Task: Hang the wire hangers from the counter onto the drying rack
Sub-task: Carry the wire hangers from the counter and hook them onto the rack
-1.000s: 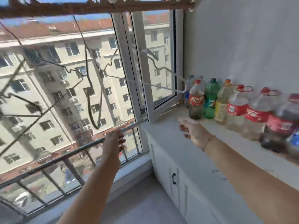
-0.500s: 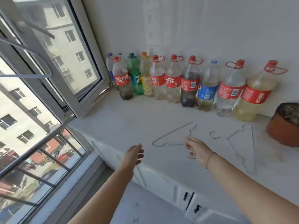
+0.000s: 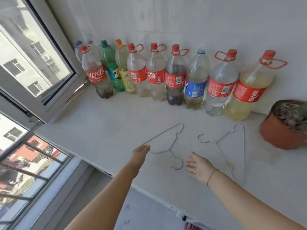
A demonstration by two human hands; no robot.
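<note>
White counter [image 3: 103, 130] holds both wire hangers lying flat: left hanger [image 3: 163, 134], right hanger [image 3: 223, 155]. My left hand [image 3: 141, 152] reaches the left hanger's corner, fingers straight; my right hand [image 3: 198, 166] hovers beside its hook, fingers spread, holding nothing.

On the counter [image 3: 108, 130] the left hanger [image 3: 168, 151] and the right hanger [image 3: 216, 143] are laid flat, side by side and apart. The left hanger is placed with its hook toward the front edge; the right one has its hook turned left, toward its neighbour. Behind both, a row of bottles [image 3: 156, 75] is lined up against the wall [image 3: 182, 19] — running from the opened window [image 3: 49, 80] at the left to a plant pot [image 3: 285, 128] set at the right, beyond the right hanger. The left hand [image 3: 140, 153] is held at the left hanger's left corner; the right hand [image 3: 198, 166] is held between the two hangers, just right of the near hook.
</note>
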